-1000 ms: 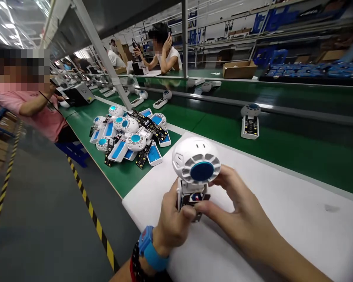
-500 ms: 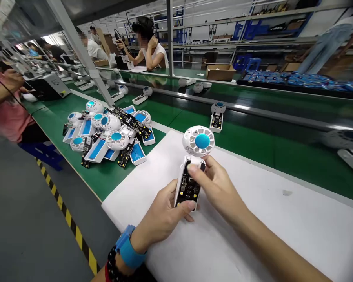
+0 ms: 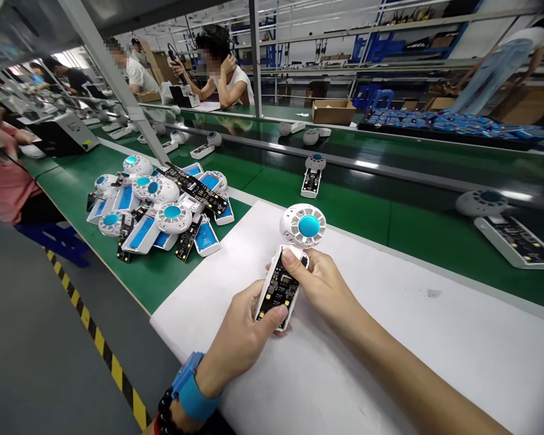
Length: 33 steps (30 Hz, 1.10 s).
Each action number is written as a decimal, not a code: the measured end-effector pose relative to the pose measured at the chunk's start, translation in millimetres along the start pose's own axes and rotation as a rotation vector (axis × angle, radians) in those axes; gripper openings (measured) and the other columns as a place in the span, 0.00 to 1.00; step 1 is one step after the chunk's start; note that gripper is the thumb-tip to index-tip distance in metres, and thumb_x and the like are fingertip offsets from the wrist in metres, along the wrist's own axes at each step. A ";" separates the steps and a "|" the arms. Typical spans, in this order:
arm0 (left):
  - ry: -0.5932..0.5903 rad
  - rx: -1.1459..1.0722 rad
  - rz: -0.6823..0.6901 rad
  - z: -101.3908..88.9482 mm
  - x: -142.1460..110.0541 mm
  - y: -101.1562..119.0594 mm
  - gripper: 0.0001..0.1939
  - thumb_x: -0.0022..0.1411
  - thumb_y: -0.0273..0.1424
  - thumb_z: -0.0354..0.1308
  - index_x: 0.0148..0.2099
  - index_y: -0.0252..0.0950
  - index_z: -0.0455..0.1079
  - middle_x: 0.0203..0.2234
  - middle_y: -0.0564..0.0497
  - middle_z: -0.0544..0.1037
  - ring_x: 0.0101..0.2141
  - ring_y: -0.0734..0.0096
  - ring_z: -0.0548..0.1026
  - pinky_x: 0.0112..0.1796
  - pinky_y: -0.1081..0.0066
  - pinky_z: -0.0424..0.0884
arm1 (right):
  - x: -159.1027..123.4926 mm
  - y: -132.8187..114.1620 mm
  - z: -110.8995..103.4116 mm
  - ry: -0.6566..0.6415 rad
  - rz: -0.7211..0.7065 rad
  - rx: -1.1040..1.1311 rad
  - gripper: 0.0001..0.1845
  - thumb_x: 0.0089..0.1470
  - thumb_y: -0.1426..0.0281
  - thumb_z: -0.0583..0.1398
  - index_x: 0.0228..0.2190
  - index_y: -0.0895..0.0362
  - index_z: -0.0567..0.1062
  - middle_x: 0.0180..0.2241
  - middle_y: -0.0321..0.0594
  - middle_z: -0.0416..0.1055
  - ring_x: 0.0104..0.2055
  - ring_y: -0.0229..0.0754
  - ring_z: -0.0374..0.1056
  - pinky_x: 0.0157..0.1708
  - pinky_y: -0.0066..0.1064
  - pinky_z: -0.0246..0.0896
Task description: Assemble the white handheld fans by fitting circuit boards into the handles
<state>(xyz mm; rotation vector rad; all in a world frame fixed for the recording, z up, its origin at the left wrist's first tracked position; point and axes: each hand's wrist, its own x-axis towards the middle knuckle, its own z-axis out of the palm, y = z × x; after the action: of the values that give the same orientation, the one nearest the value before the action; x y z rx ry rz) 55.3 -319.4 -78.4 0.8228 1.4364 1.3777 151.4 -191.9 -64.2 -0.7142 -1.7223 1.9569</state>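
Observation:
A white handheld fan (image 3: 304, 226) with a blue hub and a black circuit board (image 3: 278, 289) in its handle is held between both my hands above the white sheet (image 3: 390, 356). My left hand (image 3: 245, 323) grips the lower end of the handle, its thumb pressing on the board. Around the handle's upper end my right hand (image 3: 320, 281) is closed, with the thumb on the board just below the fan head. The fingers behind the handle are mostly hidden. On my left wrist sits a blue strap (image 3: 199, 393).
Left of the sheet lies a pile of fan parts (image 3: 163, 205) with loose circuit boards. Beyond, more fans (image 3: 312, 175) lie on a green conveyor belt (image 3: 367, 211). A metal post (image 3: 113, 78) rises at the left. Several people sit or stand around, one person (image 3: 229, 72) opposite.
The fan in my hands has shifted slightly left and down, and its board now sits more evenly in the handle. Fans on the belt have moved left. The view has turned slightly.

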 end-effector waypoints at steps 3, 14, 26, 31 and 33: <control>-0.034 -0.025 0.003 -1.9 0.3 -1.7 0.22 0.61 0.46 0.66 0.41 0.31 0.68 0.29 0.50 0.76 0.30 0.69 0.75 0.33 0.70 0.73 | -1.5 -1.2 0.2 0.010 -0.001 -0.021 0.33 0.55 0.38 0.60 0.32 0.56 0.69 0.21 0.34 0.66 0.21 0.40 0.66 0.22 0.30 0.63; 0.501 -0.147 0.198 -6.0 1.3 -5.9 0.20 0.66 0.49 0.61 0.48 0.38 0.72 0.39 0.51 0.80 0.43 0.63 0.77 0.46 0.70 0.73 | -30.0 -5.6 29.0 -0.357 -0.092 -0.412 0.26 0.71 0.61 0.51 0.66 0.54 0.59 0.57 0.48 0.71 0.53 0.53 0.71 0.51 0.41 0.67; 0.684 -0.187 0.043 -14.7 5.6 -7.9 0.37 0.60 0.55 0.63 0.64 0.40 0.66 0.56 0.45 0.76 0.57 0.52 0.72 0.51 0.65 0.74 | -30.3 12.9 31.1 -0.381 0.101 -0.326 0.48 0.62 0.58 0.59 0.73 0.55 0.42 0.61 0.56 0.66 0.57 0.58 0.69 0.53 0.47 0.67; 0.425 0.095 0.061 -36.3 11.2 -12.3 0.41 0.59 0.63 0.55 0.61 0.35 0.68 0.57 0.38 0.76 0.57 0.44 0.72 0.55 0.53 0.72 | -5.1 9.4 6.3 -0.385 0.318 0.258 0.47 0.45 0.52 0.70 0.60 0.62 0.65 0.31 0.45 0.77 0.21 0.40 0.71 0.21 0.28 0.66; 0.428 0.224 0.045 -42.4 10.5 -14.7 0.42 0.56 0.63 0.58 0.60 0.37 0.67 0.57 0.38 0.75 0.57 0.43 0.72 0.57 0.50 0.70 | 14.6 8.3 -14.3 -0.226 0.299 0.306 0.38 0.44 0.52 0.70 0.50 0.62 0.71 0.32 0.47 0.77 0.20 0.39 0.70 0.20 0.28 0.67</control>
<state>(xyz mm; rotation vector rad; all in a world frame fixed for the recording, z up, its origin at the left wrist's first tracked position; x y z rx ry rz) 14.3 -326.2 -98.3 0.7299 1.9391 1.5064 149.3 -172.8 -75.1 -0.6917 -1.4475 2.5223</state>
